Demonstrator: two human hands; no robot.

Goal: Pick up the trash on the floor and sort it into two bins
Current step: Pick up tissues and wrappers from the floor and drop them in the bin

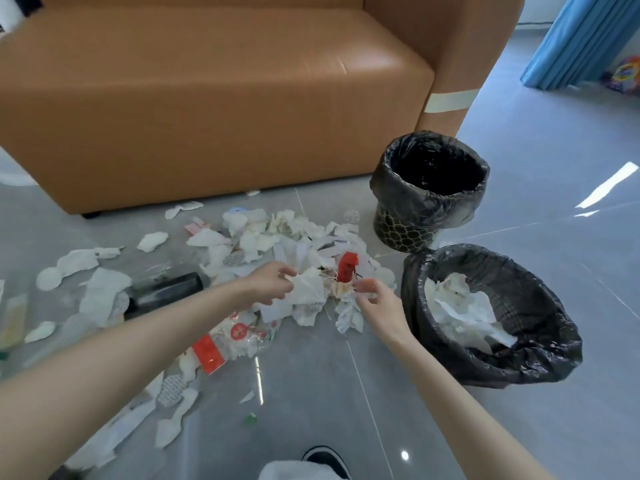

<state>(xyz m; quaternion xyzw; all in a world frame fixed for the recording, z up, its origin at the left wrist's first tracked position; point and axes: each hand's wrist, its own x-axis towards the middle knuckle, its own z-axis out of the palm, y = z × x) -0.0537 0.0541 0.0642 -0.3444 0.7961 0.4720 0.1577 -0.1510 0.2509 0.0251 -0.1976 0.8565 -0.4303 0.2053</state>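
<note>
Your foot: a dark shoe shows at the bottom edge on the grey tiled floor, with a pale trouser leg just beside it.
Nearest litter: torn white paper scraps lie along the floor under your left forearm.
Red wrapper: flat on the floor beside clear crinkled plastic, at the near edge of the heap.
Your left hand: reached into the heap, fingers and thumb curled round a crumpled tissue, gripping it.
Your right hand: just right of that tissue, fingers curled toward a stained scrap. The fingertips are blurred, so you cannot tell whether they pinch anything.
Near bin: right of your right hand, lined with a black bag and tilted toward you, with white tissues already lying inside.
Black cylinder: on its side, left of your left wrist, among white scraps.
Trash pile: mostly white tissue and paper spread between the sofa and your hands, with a red piece just beyond your fingers.
Far bin: upright behind the near bin, touching or nearly touching it. It has a black liner over a patterned wall, and its inside is too dark to read.
Sofa: tan, directly behind the pile, with a pale tape strip on its right arm.
Blue curtain: far right corner.
</note>
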